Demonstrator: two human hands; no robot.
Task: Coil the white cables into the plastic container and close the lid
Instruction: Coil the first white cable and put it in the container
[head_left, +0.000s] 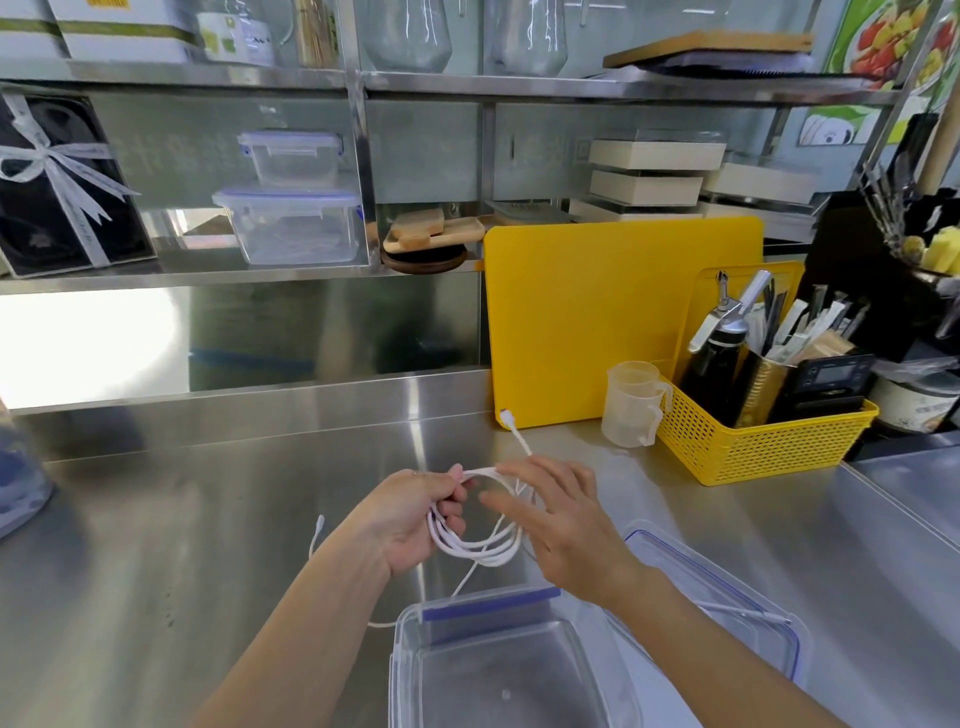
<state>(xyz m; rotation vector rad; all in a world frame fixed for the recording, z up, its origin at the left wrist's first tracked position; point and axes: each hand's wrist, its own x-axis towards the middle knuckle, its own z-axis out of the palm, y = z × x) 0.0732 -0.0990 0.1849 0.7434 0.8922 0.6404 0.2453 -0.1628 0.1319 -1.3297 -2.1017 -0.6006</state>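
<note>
My left hand (415, 514) pinches a white cable (478, 551) wound into several loops that hang below its fingers. One plug end (508, 417) sticks up and away past the hands. My right hand (561, 514) is spread open against the right side of the coil, fingers apart. A second thin white cable (316, 535) trails on the steel counter behind my left wrist. The clear plastic container (410, 675) stands open just below the hands. Its lid (769, 597), clear with a blue rim, lies tilted to the container's right, with another cable end across it.
A yellow mesh basket (753, 452) with bottles and utensils stands at the right, a plastic measuring cup (631, 405) beside it. A yellow cutting board (587, 322) leans on the back wall. Shelves above hold lidded containers (291, 223) and boxes.
</note>
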